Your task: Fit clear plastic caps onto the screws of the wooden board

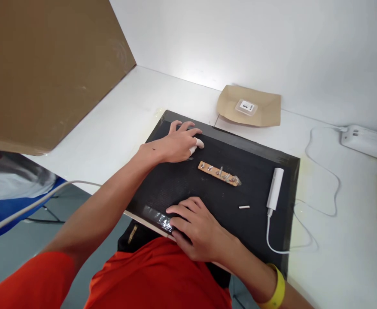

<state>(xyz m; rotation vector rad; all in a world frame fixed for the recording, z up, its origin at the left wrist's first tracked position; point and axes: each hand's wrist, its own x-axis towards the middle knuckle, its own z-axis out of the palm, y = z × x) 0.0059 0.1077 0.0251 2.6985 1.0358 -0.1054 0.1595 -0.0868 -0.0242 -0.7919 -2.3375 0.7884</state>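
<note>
My left hand [182,142] lies palm down on the upper left of a black mat [172,184], fingers spread. White wrapping covers part of its thumb side, and I see nothing held in it. A thin clear piece [190,159] lies just beside that hand. My right hand [196,225] rests at the mat's front edge, fingers stretched out and holding nothing that shows. Between the hands and to their right lies a small tan strip [219,173] bearing a row of shiny round bits and clear pieces. A short white stick [244,207] lies farther right.
On the mat's right side is a white stick-shaped device [275,189] with a cable. Behind the mat, a brown paper tray [269,109] holds a small labelled clear box [246,107]. A white power strip [369,143] is far right; a cardboard panel [53,68] stands left.
</note>
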